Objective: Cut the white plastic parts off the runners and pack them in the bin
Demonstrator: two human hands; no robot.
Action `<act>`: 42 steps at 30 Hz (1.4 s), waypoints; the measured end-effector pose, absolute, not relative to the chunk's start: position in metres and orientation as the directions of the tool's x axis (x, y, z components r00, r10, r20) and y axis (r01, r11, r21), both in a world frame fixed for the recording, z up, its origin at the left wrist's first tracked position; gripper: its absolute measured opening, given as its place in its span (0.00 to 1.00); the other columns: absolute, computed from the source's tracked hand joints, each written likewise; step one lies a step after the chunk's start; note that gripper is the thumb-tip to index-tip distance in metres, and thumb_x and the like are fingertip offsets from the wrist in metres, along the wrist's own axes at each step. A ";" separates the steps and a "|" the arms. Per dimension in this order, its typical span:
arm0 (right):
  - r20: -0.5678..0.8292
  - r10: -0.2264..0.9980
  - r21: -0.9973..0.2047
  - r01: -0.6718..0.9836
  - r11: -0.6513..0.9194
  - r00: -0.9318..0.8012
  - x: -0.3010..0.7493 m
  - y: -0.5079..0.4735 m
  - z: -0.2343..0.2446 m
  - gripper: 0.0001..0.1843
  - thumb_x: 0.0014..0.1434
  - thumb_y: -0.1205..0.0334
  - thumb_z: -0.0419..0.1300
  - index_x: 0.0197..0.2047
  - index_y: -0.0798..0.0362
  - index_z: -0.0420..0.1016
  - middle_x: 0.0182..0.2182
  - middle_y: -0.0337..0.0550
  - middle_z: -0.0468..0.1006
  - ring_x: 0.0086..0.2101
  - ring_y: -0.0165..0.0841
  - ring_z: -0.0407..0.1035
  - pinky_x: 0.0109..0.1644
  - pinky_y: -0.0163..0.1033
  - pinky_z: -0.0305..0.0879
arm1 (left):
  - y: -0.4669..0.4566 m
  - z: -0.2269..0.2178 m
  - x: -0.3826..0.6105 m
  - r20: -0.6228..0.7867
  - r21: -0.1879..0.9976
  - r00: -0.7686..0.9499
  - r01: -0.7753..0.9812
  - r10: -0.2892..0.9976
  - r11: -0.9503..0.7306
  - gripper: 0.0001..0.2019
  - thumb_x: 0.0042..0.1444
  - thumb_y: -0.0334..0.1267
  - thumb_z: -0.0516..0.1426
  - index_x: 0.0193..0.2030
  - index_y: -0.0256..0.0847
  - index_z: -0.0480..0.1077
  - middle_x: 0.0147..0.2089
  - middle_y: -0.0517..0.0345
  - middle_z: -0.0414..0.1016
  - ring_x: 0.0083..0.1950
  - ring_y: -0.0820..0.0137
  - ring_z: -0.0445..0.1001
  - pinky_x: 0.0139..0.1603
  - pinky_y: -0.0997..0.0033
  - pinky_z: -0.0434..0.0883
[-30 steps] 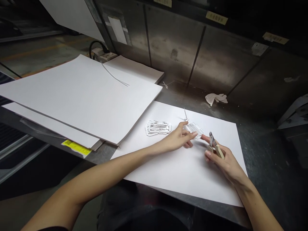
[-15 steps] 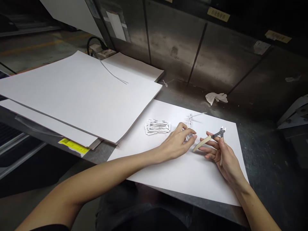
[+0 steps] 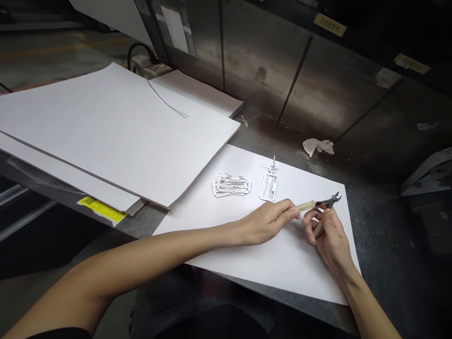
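My left hand (image 3: 270, 221) is closed, pinching the end of one cream handle of the side cutters (image 3: 304, 205). With fingers curled round the other handle near the pivot, my right hand (image 3: 330, 235) holds the same tool, its jaws apart and pointing up and right. Just beyond my left hand lies a white plastic frame part (image 3: 269, 186), with a thin spiky sprue (image 3: 273, 165) at its far end. To the left of it sits a loose pile of similar white frame parts (image 3: 231, 185). All of these are on or above a white sheet (image 3: 282, 263).
Large white boards (image 3: 120, 136) are stacked on the left, with a thin cable tie-like strand (image 3: 169, 103) on top. A yellow label (image 3: 102, 209) hangs at the bench edge. A white glove (image 3: 318, 147) lies near the metal back wall (image 3: 257, 56).
My left hand has left the white frame part, which now lies on the sheet, and has taken hold of a handle of the side cutters. My right hand keeps its hold on them.
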State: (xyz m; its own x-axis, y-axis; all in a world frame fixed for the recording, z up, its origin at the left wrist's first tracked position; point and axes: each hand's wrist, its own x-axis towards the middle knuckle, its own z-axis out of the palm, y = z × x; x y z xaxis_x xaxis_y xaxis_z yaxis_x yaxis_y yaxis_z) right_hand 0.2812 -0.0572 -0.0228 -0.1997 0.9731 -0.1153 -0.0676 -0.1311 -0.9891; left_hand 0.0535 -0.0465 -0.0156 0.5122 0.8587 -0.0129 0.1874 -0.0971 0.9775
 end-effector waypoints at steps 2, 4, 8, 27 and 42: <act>-0.115 0.958 -0.992 -0.026 -0.127 -0.261 0.281 -0.058 -0.026 0.19 0.76 0.38 0.53 0.46 0.46 0.68 0.24 0.32 0.71 0.18 0.24 0.55 0.22 0.31 0.54 | -0.047 -0.016 0.053 -0.016 0.977 0.472 0.197 0.881 -0.088 0.21 0.76 0.55 0.46 0.50 0.43 0.72 0.41 0.57 0.78 0.39 0.67 0.74 0.41 0.67 0.67; -0.143 0.936 -0.986 -0.040 -0.164 -0.321 0.280 -0.060 -0.028 0.20 0.76 0.39 0.52 0.41 0.46 0.63 0.21 0.28 0.64 0.18 0.24 0.48 0.21 0.30 0.49 | -0.048 -0.015 0.051 -0.024 0.971 0.454 0.221 0.890 -0.087 0.21 0.76 0.55 0.45 0.49 0.43 0.73 0.40 0.57 0.78 0.37 0.67 0.73 0.41 0.67 0.66; -0.233 0.892 -0.961 -0.049 -0.272 -0.388 0.282 -0.062 -0.027 0.23 0.76 0.39 0.53 0.36 0.46 0.56 0.19 0.24 0.55 0.18 0.23 0.40 0.20 0.28 0.43 | -0.051 -0.015 0.050 -0.026 0.969 0.470 0.230 0.883 -0.093 0.21 0.75 0.54 0.44 0.46 0.42 0.70 0.43 0.55 0.79 0.41 0.65 0.75 0.44 0.65 0.68; -0.310 0.821 -0.935 -0.002 -0.354 -0.479 0.274 -0.072 -0.025 0.21 0.76 0.38 0.53 0.40 0.45 0.56 0.19 0.23 0.55 0.17 0.23 0.42 0.20 0.28 0.45 | -0.050 -0.021 0.050 -0.014 0.973 0.471 0.210 0.882 -0.097 0.25 0.74 0.59 0.46 0.39 0.41 0.70 0.35 0.57 0.77 0.34 0.68 0.73 0.39 0.67 0.67; -0.236 0.972 -0.970 0.059 -0.234 -0.025 0.285 -0.057 -0.011 0.34 0.68 0.47 0.66 0.73 0.49 0.70 0.40 0.45 0.86 0.36 0.37 0.79 0.42 0.42 0.79 | -0.029 -0.044 0.051 0.242 0.719 0.699 0.336 0.673 -0.608 0.42 0.62 0.64 0.63 0.74 0.42 0.63 0.71 0.39 0.71 0.73 0.45 0.64 0.71 0.43 0.64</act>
